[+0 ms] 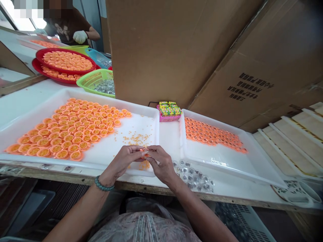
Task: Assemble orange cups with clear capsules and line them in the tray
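My left hand, with a green bead bracelet at its wrist, and my right hand meet over the front right part of a white tray. Their fingertips are closed around one small orange plastic cup, mostly hidden by the fingers. Rows of orange cups holding small yellow beads fill the tray's left side. Loose yellow beads lie scattered behind and under my hands. Beside my right hand, clear round pieces with dark centres are spread on the table.
Right of my hands, a second white tray holds orange pieces with dark centres. Between the trays stands a pink box of yellow-green packets. Cardboard walls the back. Red trays, a green basket and a gloved co-worker are back left.
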Motion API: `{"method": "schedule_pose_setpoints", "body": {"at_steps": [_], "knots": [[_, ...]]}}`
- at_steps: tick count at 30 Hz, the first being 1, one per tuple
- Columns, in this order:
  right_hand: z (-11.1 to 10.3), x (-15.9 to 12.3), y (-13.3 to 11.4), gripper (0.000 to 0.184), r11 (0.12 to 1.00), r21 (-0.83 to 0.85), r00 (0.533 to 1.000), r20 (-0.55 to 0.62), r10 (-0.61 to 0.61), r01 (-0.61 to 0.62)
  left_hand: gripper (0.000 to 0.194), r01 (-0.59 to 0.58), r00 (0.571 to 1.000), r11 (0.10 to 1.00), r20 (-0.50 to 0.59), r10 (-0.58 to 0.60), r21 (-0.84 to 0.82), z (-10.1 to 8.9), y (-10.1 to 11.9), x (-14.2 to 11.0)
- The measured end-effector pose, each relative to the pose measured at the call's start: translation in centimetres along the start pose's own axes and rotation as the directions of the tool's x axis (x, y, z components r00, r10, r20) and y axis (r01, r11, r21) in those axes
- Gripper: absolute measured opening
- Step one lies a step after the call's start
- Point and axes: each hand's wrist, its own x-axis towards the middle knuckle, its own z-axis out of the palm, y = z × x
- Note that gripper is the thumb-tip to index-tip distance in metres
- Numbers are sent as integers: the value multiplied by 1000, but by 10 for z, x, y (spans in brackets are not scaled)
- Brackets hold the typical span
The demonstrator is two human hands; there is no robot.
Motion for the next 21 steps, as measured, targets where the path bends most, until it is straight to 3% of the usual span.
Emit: {"method": "schedule_pose_setpoints", "body": {"at_steps": [2,6,14,21], "knots": [[-1,2,-1,21,976,175,991,-29,134,-127,30,-7,998,999,-68,10,46,0,-2,1],[-10,12,-1,25,886,346,951,131,281,-310,39,-62,995,997,-80,66,51,-1,-8,2],[-10,28,5,20,869,193,888,172,426,-455,54,-69,993,979,-79,86,190,2,-7,3],[-2,20,1,10,941,-2,935,109,337,-339,53,-34,996,980,-80,50,194,2,-7,2]]}}
